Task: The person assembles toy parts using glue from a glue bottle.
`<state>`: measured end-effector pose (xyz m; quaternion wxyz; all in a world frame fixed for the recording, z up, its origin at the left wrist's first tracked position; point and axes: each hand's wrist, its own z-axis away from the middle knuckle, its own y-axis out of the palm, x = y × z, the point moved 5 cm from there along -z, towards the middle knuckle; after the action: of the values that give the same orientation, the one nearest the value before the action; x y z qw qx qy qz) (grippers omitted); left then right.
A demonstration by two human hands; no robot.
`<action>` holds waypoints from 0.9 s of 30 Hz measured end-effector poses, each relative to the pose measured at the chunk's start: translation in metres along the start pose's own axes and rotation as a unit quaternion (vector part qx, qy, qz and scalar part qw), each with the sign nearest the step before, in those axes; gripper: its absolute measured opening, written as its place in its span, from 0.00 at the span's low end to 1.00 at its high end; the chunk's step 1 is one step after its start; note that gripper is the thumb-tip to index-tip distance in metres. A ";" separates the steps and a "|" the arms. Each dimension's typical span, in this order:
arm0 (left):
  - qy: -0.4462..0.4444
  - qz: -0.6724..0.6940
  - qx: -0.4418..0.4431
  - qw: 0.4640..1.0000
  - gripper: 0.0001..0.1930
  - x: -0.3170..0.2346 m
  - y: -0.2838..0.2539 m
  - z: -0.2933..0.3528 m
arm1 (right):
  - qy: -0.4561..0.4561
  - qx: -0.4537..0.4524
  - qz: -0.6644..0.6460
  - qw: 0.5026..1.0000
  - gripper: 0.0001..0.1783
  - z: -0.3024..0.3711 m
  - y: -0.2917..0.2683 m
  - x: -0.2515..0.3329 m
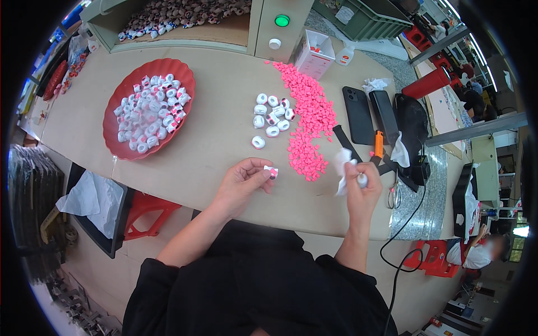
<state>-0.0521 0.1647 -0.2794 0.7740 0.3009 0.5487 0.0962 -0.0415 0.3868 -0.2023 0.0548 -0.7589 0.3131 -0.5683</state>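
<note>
Between the thumb and fingers of my left hand (246,182) is a small white bead-like piece (271,172) with pink and dark marks. My right hand (363,187) is closed around a crumpled white tissue (342,168); the round white end (362,180) of something else shows in the grip, its kind hidden. Ahead of my left hand lie several similar white ring-shaped pieces (272,131). Beside them a long heap of small bright pink pieces (309,103) runs down the table.
At the left, a red scalloped bowl (110,131) holds many white pieces. A black phone (358,115), an orange-handled tool (379,144) and scissors (395,196) lie at the right. A white box (314,53) and a green-lit cabinet (274,33) stand behind. A black cable (412,224) hangs off the edge.
</note>
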 end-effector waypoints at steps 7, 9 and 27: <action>0.022 -0.048 0.007 0.999 0.10 0.002 0.002 0.003 | 0.218 0.173 -0.288 0.916 0.09 0.042 0.075 0.008; 0.017 -0.055 0.007 0.998 0.10 0.001 0.003 0.004 | 0.263 0.202 -0.323 0.886 0.11 0.049 0.085 0.002; 0.079 -0.137 -0.023 0.987 0.09 0.006 0.005 0.009 | 0.235 0.097 -0.274 0.928 0.05 0.047 0.101 0.000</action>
<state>-0.0406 0.1678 -0.2794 0.7409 0.1965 0.6418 0.0253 -0.0408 0.2930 -0.2630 -0.1049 -0.6511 0.0406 -0.7506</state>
